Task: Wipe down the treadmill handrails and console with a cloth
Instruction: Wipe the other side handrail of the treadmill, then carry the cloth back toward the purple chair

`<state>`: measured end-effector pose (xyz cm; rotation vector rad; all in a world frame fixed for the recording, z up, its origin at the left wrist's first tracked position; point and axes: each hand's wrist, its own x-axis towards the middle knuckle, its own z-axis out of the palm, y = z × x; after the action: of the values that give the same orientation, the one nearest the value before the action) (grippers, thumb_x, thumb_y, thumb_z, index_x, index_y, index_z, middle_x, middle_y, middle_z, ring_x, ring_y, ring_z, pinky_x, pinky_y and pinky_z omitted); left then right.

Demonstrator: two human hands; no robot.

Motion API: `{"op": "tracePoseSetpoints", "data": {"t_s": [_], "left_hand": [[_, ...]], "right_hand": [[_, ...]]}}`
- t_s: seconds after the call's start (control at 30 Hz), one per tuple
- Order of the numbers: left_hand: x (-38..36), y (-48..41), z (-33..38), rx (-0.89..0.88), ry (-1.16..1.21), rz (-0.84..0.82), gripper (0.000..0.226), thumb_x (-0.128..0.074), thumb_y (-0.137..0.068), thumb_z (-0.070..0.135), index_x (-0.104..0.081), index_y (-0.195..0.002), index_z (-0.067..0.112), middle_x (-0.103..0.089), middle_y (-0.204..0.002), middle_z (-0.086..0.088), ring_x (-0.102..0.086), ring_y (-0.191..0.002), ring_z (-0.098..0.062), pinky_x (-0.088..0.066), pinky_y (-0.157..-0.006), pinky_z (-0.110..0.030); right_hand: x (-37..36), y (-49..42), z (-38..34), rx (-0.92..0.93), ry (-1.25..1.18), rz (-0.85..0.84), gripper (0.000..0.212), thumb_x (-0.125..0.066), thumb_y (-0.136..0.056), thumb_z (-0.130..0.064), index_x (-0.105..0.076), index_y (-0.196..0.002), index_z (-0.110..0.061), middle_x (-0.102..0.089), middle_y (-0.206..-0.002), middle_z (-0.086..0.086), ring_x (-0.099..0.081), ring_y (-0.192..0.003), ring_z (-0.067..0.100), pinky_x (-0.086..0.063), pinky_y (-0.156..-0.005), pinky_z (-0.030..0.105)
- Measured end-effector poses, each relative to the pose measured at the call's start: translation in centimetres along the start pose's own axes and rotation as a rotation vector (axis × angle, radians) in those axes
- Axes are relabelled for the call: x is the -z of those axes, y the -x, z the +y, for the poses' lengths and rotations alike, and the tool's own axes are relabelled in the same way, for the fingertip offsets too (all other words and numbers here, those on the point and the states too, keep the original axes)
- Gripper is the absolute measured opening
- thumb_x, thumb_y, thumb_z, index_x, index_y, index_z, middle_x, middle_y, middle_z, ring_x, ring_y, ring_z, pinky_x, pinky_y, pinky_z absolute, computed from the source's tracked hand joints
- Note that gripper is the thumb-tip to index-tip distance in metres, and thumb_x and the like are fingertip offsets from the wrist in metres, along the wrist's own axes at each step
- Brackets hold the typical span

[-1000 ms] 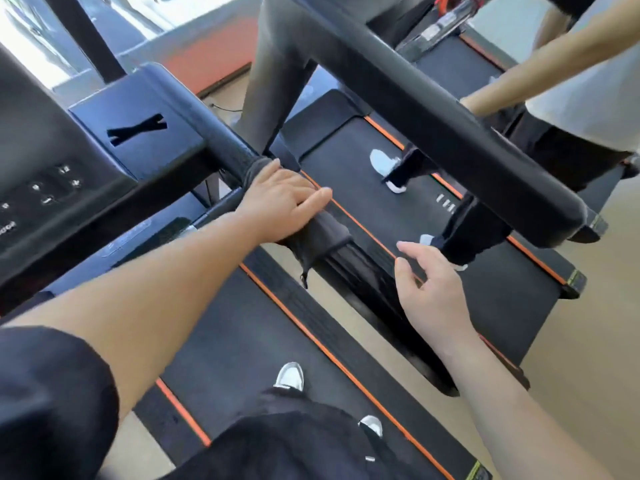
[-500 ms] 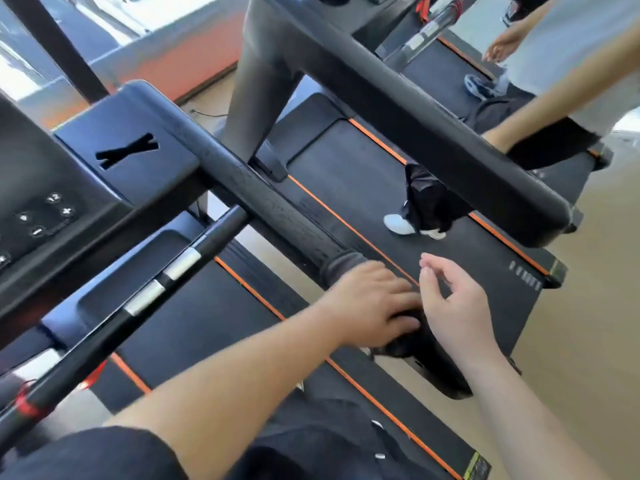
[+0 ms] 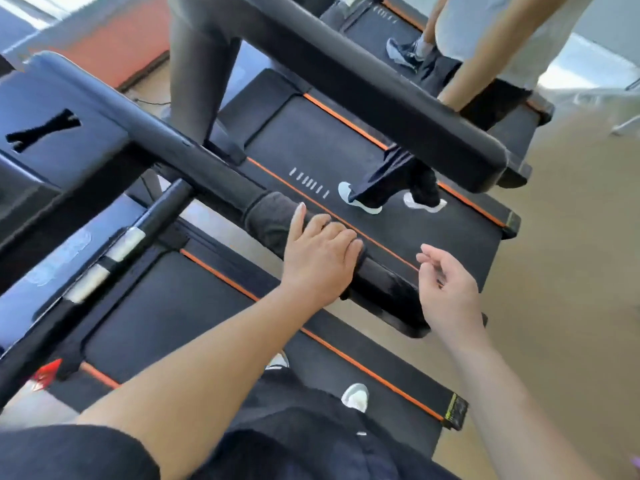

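A dark grey cloth (image 3: 268, 216) is wrapped over the black right handrail (image 3: 194, 161) of my treadmill, past its middle. My left hand (image 3: 318, 258) presses down on the cloth and grips it around the rail. My right hand (image 3: 450, 292) hovers beside the rail's free end (image 3: 391, 299), fingers loosely curled and apart, holding nothing. The console (image 3: 52, 133) sits at the upper left, only partly in view. A thinner black bar (image 3: 114, 251) with silver sensor plates runs lower left.
My treadmill's belt (image 3: 166, 320) with orange edge lines lies below, my white shoes (image 3: 355, 396) on it. Another person walks on the neighbouring treadmill (image 3: 346, 161), its thick handrail (image 3: 381, 88) overhead. A further person stands at the upper right. Tan floor (image 3: 571, 271) lies right.
My left hand slid the cloth down the handrail toward its free end, then back up a little. My right hand has drawn away from the rail end.
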<state>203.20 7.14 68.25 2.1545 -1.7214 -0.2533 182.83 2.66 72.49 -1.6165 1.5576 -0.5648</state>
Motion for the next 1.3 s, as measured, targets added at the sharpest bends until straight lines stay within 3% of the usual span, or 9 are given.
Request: {"op": "tracePoseSetpoints", "data": {"t_s": [0.33,0.43,0.5,0.6,0.8,0.93,1.07,1.2,1.3], "left_hand": [[-7.9,5.0,14.3,-0.478,-0.290,-0.197,0.021,-0.053,-0.103,0.036,-0.072,-0.103,0.026,-0.072,-0.108,0.006,-0.058,-0.119,-0.033,-0.021,-0.120,-0.063],[-9.4,7.2,17.5,-0.601,-0.506,-0.412,0.022,-0.052,-0.097,0.021,-0.067,-0.090,0.035,-0.068,-0.084,0.009,-0.061,-0.103,-0.027,-0.012,-0.125,-0.056],[-10.5,8.6,20.1,-0.567,-0.542,-0.580,0.025,-0.050,-0.095,0.013,-0.062,-0.098,0.034,-0.067,-0.092,0.007,-0.066,-0.099,-0.026,-0.024,-0.121,-0.050],[-12.3,10.3,25.5,-0.267,-0.234,-0.731,0.011,-0.049,-0.100,0.019,-0.059,-0.102,0.024,-0.066,-0.109,-0.004,-0.065,-0.103,-0.034,-0.051,-0.085,-0.043],[-14.8,16.1,41.1,0.227,0.644,-0.794,0.054,-0.045,-0.107,0.048,-0.070,-0.080,0.008,-0.070,-0.074,0.002,-0.065,-0.069,-0.012,-0.052,-0.060,-0.021],[-16.1,20.4,49.3,0.110,0.874,-1.071,0.037,-0.068,-0.096,0.051,-0.075,-0.097,0.014,-0.080,-0.094,0.000,-0.072,-0.082,-0.011,-0.059,-0.071,-0.022],[-17.6,22.4,55.3,-0.167,0.779,-1.216,0.020,-0.086,-0.084,0.036,-0.072,-0.081,0.022,-0.078,-0.077,0.003,-0.074,-0.072,-0.011,-0.058,-0.066,-0.026],[-20.3,24.1,60.7,-0.281,0.663,-1.359,0.028,-0.079,-0.089,0.044,-0.071,-0.082,0.018,-0.073,-0.072,-0.001,-0.066,-0.066,-0.014,-0.053,-0.061,-0.028],[-22.6,25.8,65.2,-0.284,0.599,-1.469,0.028,-0.071,-0.092,0.033,-0.064,-0.083,0.008,-0.066,-0.069,-0.015,-0.060,-0.060,-0.024,-0.052,-0.058,-0.036]], "right_hand": [[9.5,6.8,10.0,-0.129,-0.196,0.137,0.028,-0.052,-0.101,-0.015,-0.064,-0.117,-0.035,-0.069,-0.113,-0.013,-0.063,-0.114,0.001,-0.046,-0.104,0.025],[13.1,9.3,12.4,-0.123,-0.213,0.059,0.025,-0.054,-0.101,-0.020,-0.064,-0.112,-0.040,-0.070,-0.111,-0.019,-0.063,-0.111,-0.004,-0.045,-0.100,0.018],[16.0,11.3,14.7,-0.117,-0.205,-0.014,0.022,-0.054,-0.101,-0.025,-0.067,-0.110,-0.040,-0.072,-0.110,-0.019,-0.063,-0.108,-0.005,-0.044,-0.093,0.013],[20.3,14.5,19.0,-0.140,-0.186,-0.027,0.022,-0.055,-0.101,-0.026,-0.068,-0.114,-0.037,-0.073,-0.108,-0.018,-0.063,-0.105,-0.003,-0.043,-0.086,0.008],[26.9,21.4,29.2,-0.436,-0.377,0.086,0.038,-0.059,-0.099,-0.023,-0.056,-0.136,-0.029,-0.066,-0.122,-0.015,-0.060,-0.103,-0.012,-0.043,-0.090,0.014],[32.3,26.5,33.2,-0.529,-0.621,0.270,0.017,-0.055,-0.103,-0.014,-0.069,-0.107,-0.023,-0.075,-0.088,-0.015,-0.069,-0.080,0.003,-0.050,-0.069,0.014],[36.6,30.7,35.6,-0.566,-0.642,0.445,0.033,-0.071,-0.090,-0.043,-0.070,-0.094,-0.011,-0.072,-0.084,0.009,-0.065,-0.077,0.027,-0.055,-0.087,0.047],[40.0,34.0,37.8,-0.641,-0.746,0.685,0.015,-0.070,-0.092,-0.022,-0.071,-0.080,-0.015,-0.068,-0.075,-0.006,-0.061,-0.076,0.007,-0.046,-0.075,0.020],[42.4,36.3,39.6,-0.662,-0.807,0.845,0.015,-0.066,-0.094,-0.015,-0.068,-0.080,-0.012,-0.067,-0.075,-0.003,-0.061,-0.077,0.010,-0.045,-0.083,0.028]]}}
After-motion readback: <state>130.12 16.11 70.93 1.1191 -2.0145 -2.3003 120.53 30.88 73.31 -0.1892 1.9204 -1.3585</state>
